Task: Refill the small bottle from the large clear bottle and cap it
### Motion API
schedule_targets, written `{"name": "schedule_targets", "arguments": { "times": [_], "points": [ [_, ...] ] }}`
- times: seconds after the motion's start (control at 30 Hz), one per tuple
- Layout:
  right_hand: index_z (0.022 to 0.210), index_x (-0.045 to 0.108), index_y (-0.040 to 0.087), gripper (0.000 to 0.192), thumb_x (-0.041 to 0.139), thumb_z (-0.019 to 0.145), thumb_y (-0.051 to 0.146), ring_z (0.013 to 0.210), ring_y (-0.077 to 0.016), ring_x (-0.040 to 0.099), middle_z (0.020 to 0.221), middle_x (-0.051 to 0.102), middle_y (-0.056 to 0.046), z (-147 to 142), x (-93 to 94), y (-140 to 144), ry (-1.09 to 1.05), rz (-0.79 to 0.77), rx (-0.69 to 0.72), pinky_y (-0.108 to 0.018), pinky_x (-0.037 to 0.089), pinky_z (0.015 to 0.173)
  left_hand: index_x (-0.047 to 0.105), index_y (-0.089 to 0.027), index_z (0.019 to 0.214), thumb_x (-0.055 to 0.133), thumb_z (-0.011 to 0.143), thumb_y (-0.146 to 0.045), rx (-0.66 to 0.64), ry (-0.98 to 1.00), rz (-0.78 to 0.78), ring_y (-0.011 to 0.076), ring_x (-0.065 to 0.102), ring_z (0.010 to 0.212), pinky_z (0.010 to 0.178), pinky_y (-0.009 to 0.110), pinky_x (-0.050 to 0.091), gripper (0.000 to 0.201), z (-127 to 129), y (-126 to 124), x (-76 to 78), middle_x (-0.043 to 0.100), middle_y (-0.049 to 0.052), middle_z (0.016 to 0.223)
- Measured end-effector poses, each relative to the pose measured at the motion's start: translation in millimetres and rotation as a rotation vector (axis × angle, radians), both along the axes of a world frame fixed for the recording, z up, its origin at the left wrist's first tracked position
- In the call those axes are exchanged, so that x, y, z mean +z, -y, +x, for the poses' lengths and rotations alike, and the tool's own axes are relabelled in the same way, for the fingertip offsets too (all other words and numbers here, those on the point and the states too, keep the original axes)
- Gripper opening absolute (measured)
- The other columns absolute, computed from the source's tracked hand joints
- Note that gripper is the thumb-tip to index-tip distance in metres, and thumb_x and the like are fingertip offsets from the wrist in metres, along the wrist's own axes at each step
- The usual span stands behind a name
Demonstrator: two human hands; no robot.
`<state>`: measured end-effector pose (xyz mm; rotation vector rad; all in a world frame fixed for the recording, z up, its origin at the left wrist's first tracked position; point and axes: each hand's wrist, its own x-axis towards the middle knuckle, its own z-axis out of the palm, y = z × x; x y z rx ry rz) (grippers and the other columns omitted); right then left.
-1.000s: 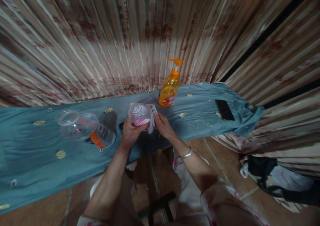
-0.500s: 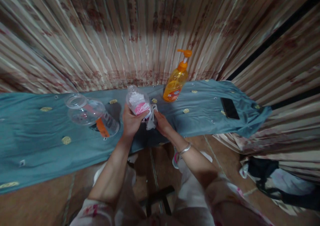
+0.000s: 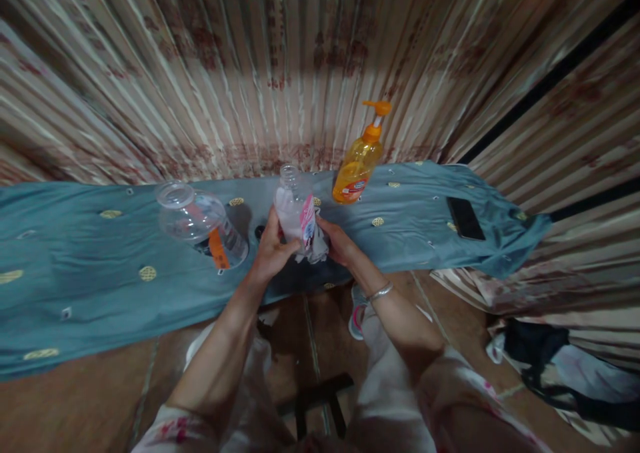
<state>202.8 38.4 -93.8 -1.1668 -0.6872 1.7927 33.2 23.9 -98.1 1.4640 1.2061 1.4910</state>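
A clear plastic bottle (image 3: 291, 206) with a pink and white label stands nearly upright above the cloth-covered table, its open neck up. My left hand (image 3: 273, 249) is wrapped round its left side, thumb across the lower front. At the bottle's lower right, my right hand (image 3: 338, 241) grips a crumpled greyish-white cloth (image 3: 315, 246) and presses it against the side. Part of the bottle's base is hidden by the cloth and my left thumb. Just left of the bottle lies a small dark round object (image 3: 259, 231), too small to name.
On the left, a large clear jar (image 3: 193, 223) with an orange strip stands on the blue-green tablecloth (image 3: 100, 266). An orange pump bottle (image 3: 357, 169) is behind my right hand. A black phone (image 3: 465, 218) lies at the right. A pleated curtain (image 3: 225, 93) hangs behind.
The bottle has turned, so its pink label now faces right. The cloth is spread wider along its lower side. The small dark object has come into sight; the whole view has shifted slightly.
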Motion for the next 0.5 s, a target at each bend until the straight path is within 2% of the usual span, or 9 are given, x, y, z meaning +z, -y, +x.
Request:
{"name": "schedule_targets", "arguments": {
  "times": [0.07,0.13,0.23,0.37,0.5],
  "points": [
    [0.089,0.080,0.019,0.029,0.072,0.102,0.044,0.076,-0.0207,0.079,0.080,0.083,-0.003,2,2.1,-2,0.008,0.002,0.039,-0.032,0.064,0.080,0.066,-0.028,0.143,0.088,0.060,-0.024,-0.117,0.077,-0.061,0.0332,0.073,0.129,0.098,0.043,0.066,0.086,-4,2,3.1,0.073,0.011,0.144],
    [0.091,0.081,0.019,0.032,0.069,0.104,0.046,0.074,-0.0205,0.080,0.080,0.084,-0.004,3,3.4,-2,0.017,-0.001,0.079,-0.033,0.065,0.080,0.064,-0.025,0.145,0.092,0.058,-0.029,-0.165,0.150,-0.118,0.0357,0.071,0.133,0.097,0.044,0.066,0.091,-7,3,6.6,0.071,0.014,0.147],
    [0.092,0.082,0.019,0.036,0.067,0.104,0.050,0.071,-0.0206,0.079,0.080,0.084,-0.004,5,2.7,-3,0.049,0.006,0.132,-0.033,0.065,0.077,0.070,-0.020,0.136,0.097,0.054,-0.034,-0.195,0.184,-0.177,0.0362,0.074,0.122,0.096,0.046,0.065,0.088,-10,3,9.4,0.077,0.015,0.136],
    [0.090,0.082,0.020,0.036,0.076,0.097,0.055,0.075,-0.0205,0.078,0.080,0.084,-0.003,5,-3.6,-4,0.096,0.087,0.166,-0.033,0.065,0.080,0.074,-0.018,0.122,0.103,0.046,-0.038,-0.225,0.188,-0.241,0.0323,0.076,0.105,0.100,0.049,0.061,0.084,-8,4,5.1,0.080,0.010,0.117],
    [0.092,0.081,0.022,0.043,0.082,0.087,0.065,0.086,-0.0215,0.078,0.082,0.083,0.000,3,-10.0,-4,0.149,0.192,0.146,-0.033,0.062,0.088,0.070,-0.019,0.120,0.105,0.040,-0.038,-0.195,0.253,-0.230,0.0312,0.075,0.108,0.102,0.048,0.060,0.090,-3,3,-2.1,0.077,0.010,0.119]
  ]
}}
